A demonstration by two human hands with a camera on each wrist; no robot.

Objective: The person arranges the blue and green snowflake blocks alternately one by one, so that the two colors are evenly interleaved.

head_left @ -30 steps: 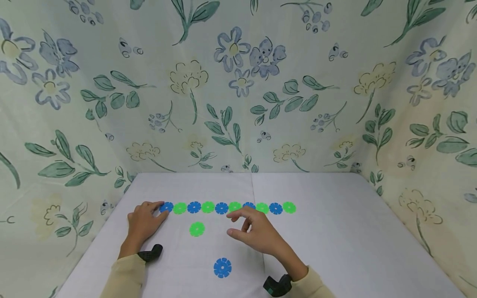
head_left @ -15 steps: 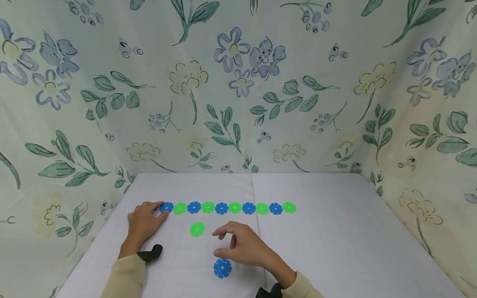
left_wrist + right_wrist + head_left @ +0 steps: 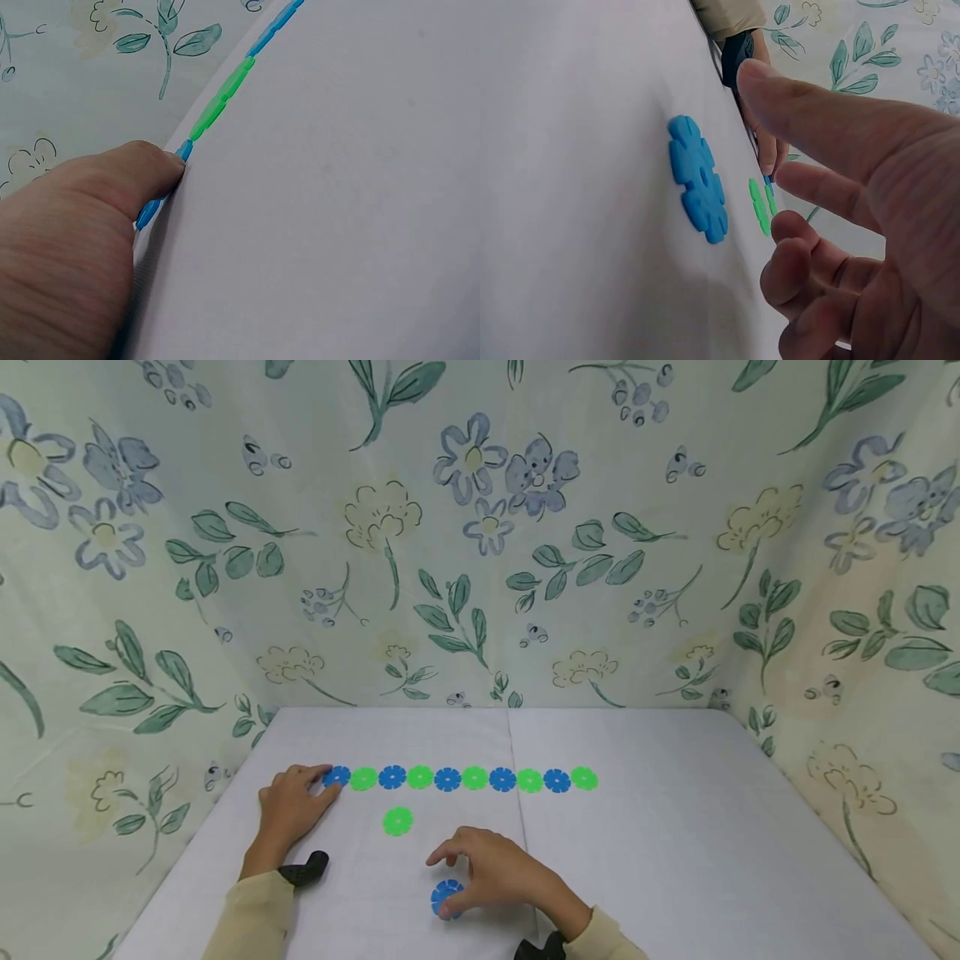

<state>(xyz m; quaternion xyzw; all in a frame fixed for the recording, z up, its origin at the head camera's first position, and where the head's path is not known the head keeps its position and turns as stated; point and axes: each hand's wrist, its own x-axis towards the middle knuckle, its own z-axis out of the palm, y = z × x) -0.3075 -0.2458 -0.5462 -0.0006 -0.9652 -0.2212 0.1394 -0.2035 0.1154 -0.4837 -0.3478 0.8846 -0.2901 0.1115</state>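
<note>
Right hand [image 3: 491,881]: curled over the blue disc [image 3: 447,898], not gripping yet; pinch by the rim.
Left hand [image 3: 288,806]: flat, fingertips steadying the row [image 3: 459,778].

— What sort of place am I sitting in here?

— A makeshift recording booth, by the look of it, more a staged set than a lived-in room. A floral cloth [image 3: 480,527] hangs at my twelve o'clock and wraps round to my nine and three, hiding whatever lies behind it.

— And in front of me?

— A bench [image 3: 675,827] under a plain white cover, with a crease running down its middle. On it lie only flat plastic flower discs [image 3: 461,778] in blue and green, laid in a row.
</note>
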